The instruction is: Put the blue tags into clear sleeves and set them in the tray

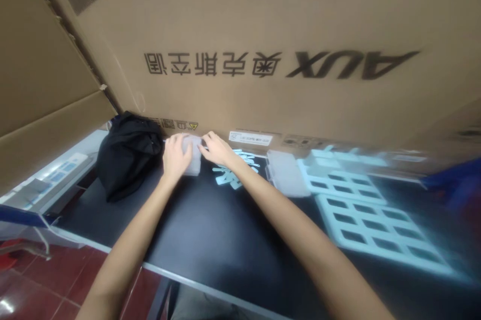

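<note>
A frosted, translucent plastic box (194,161), maybe a stack of them, stands at the back of the black tabletop against the cardboard. My left hand (176,157) is closed round its left side, thumb over the top. At the upper right corner, the bent fingers and thumb of my right hand (217,149) pinch the box's edge; the exact contact is blurred. Under and beside my right forearm lies a loose heap of light-blue flat plastic pieces (224,178). Right of that heap is another frosted plastic box (288,174), lying flat.
Light-blue trays with rectangular openings (376,224) lie on the right of the black table (214,245). A black cloth bag (128,154) sits at the left. A large printed cardboard box (240,19) walls off the back. Blue fabric (456,185) shows at far right.
</note>
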`<state>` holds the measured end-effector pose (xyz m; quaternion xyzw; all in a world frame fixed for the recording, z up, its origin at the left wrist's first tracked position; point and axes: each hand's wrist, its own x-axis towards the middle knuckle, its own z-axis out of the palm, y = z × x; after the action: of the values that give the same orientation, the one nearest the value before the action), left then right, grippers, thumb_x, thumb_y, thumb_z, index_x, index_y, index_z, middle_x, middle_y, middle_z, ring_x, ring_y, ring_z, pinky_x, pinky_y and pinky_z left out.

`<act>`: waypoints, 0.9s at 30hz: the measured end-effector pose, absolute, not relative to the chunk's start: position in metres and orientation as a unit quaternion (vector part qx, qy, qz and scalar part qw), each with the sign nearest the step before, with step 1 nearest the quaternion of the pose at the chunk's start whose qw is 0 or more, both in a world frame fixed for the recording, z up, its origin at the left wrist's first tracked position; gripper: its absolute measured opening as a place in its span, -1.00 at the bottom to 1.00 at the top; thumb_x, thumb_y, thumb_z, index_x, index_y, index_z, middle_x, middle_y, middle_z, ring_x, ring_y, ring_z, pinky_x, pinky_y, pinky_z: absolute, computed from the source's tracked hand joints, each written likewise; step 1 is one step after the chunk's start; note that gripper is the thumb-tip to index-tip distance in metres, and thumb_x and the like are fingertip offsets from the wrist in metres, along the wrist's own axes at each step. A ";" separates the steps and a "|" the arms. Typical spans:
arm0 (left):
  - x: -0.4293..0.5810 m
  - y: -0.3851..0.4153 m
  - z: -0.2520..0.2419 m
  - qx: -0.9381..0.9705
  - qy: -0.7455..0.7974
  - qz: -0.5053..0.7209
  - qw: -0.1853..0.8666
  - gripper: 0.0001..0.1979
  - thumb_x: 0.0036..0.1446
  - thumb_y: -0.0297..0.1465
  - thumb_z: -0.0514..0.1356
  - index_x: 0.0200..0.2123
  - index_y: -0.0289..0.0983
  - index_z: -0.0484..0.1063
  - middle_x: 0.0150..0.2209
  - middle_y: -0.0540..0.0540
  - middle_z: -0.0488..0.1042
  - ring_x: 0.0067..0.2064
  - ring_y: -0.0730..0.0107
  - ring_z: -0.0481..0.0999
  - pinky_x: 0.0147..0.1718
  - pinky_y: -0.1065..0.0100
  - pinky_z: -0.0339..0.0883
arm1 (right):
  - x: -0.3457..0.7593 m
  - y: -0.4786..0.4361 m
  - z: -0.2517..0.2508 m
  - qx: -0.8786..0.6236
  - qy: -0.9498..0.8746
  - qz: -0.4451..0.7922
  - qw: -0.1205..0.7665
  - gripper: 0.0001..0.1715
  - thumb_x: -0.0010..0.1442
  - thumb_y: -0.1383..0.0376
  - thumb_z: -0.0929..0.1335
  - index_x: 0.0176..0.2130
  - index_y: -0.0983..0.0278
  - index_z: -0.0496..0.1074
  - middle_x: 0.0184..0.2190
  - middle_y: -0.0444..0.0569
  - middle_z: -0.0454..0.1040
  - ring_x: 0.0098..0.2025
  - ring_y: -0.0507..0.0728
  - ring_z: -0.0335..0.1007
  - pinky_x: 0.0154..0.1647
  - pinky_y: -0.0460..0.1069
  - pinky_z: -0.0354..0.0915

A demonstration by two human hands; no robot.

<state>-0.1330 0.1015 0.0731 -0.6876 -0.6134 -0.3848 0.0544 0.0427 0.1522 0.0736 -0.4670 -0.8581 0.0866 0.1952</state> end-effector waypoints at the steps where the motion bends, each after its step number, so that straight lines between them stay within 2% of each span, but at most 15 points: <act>1: -0.141 0.111 0.073 -0.676 -0.637 -0.371 0.021 -0.62 0.38 -0.24 0.08 0.16 -0.21 0.47 0.19 -0.22 0.50 0.21 0.01 0.45 0.23 0.03 0.34 | 0.043 0.153 0.071 -0.476 -0.852 0.098 0.196 -0.53 0.48 0.12 0.16 0.15 0.35 0.38 0.11 0.24 0.44 0.12 0.28 0.42 0.15 0.16 0.32; 4: -0.158 0.132 0.065 -0.653 -0.679 -0.326 -0.078 -0.52 0.41 -0.18 0.03 0.27 -0.23 0.40 0.29 -0.23 0.45 0.30 0.00 0.43 0.32 0.03 0.27 | 0.044 0.158 0.062 -0.493 -0.837 0.133 0.196 -0.59 0.44 0.23 0.18 0.16 0.31 0.36 0.05 0.20 0.54 0.04 0.27 0.52 0.09 0.13 0.36; 7: -0.164 0.138 0.057 -0.620 -0.714 -0.301 -0.128 -0.47 0.41 -0.10 0.04 0.33 -0.15 0.36 0.26 -0.20 0.49 0.27 -0.06 0.48 0.26 0.03 0.34 | 0.044 0.164 0.054 -0.502 -0.825 0.165 0.200 -0.55 0.37 0.31 0.24 0.21 0.31 0.33 0.03 0.19 0.59 0.05 0.27 0.54 0.08 0.11 0.37; 11: -0.164 0.139 0.052 -0.621 -0.714 -0.296 -0.133 -0.45 0.40 -0.08 0.05 0.35 -0.13 0.35 0.21 -0.20 0.54 0.25 -0.04 0.52 0.25 0.03 0.35 | 0.045 0.169 0.045 -0.505 -0.812 0.203 0.211 -0.49 0.32 0.36 0.27 0.24 0.33 0.30 0.03 0.19 0.61 0.11 0.23 0.54 0.12 0.09 0.37; 17: -0.166 0.140 0.050 -0.626 -0.701 -0.313 -0.138 -0.47 0.40 -0.11 0.06 0.34 -0.14 0.36 0.25 -0.19 0.51 0.27 0.05 0.51 0.29 0.09 0.32 | 0.039 0.168 0.046 -0.504 -0.801 0.226 0.230 -0.47 0.27 0.39 0.29 0.22 0.33 0.30 0.01 0.19 0.62 0.10 0.23 0.55 0.13 0.10 0.37; 22: -0.170 0.140 0.048 -0.631 -0.692 -0.322 -0.138 -0.50 0.41 -0.12 0.05 0.32 -0.10 0.38 0.22 -0.14 0.54 0.26 0.07 0.52 0.27 0.11 0.34 | 0.049 0.157 0.065 -0.490 -0.803 0.214 0.264 -0.47 0.26 0.38 0.28 0.21 0.32 0.30 0.00 0.18 0.61 0.03 0.23 0.56 0.12 0.13 0.38; 27: -0.176 0.138 0.050 -0.625 -0.685 -0.352 -0.130 -0.51 0.42 -0.10 0.03 0.30 -0.12 0.37 0.23 -0.14 0.54 0.26 0.12 0.52 0.27 0.13 0.34 | 0.109 0.125 0.097 -0.483 -0.797 0.189 0.309 -0.47 0.29 0.35 0.24 0.23 0.34 0.30 0.02 0.18 0.58 -0.03 0.17 0.56 0.10 0.11 0.41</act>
<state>-0.1757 0.1381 0.0500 -0.6246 -0.6851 -0.3515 -0.1304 0.1094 0.1254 0.0970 -0.4829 -0.7975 0.1886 0.3087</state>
